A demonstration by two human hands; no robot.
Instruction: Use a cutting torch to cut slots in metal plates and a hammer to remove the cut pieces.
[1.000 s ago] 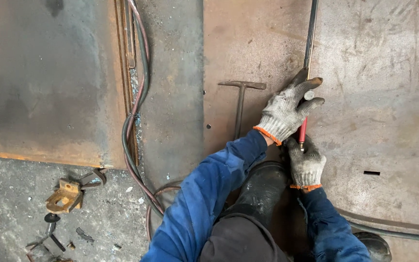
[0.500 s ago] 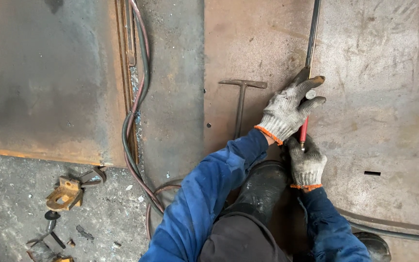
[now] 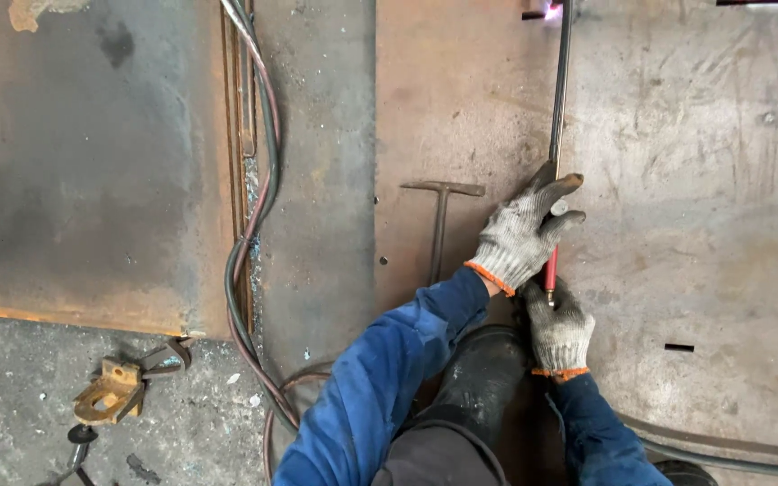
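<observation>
Hoses [image 3: 249, 225] run down left of centre, T-shaped tool [image 3: 441, 216] lies mid-frame. Gloved left hand [image 3: 522, 238] wraps the long cutting torch [image 3: 558, 108] at centre right; right hand [image 3: 558, 326] grips its red handle just below. Torch tip glows at top edge.

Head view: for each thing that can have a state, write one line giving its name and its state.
Cutting torch: lit, flame at its tip at the top edge, lying along the plate.
Left hand: gloved, gripping the torch tube.
Right hand: gloved, closed on the torch's red handle.
T-shaped tool: lying flat, untouched.
Hoses: slack, trailing over the floor.
Brass fitting: lying loose on the ground.
</observation>
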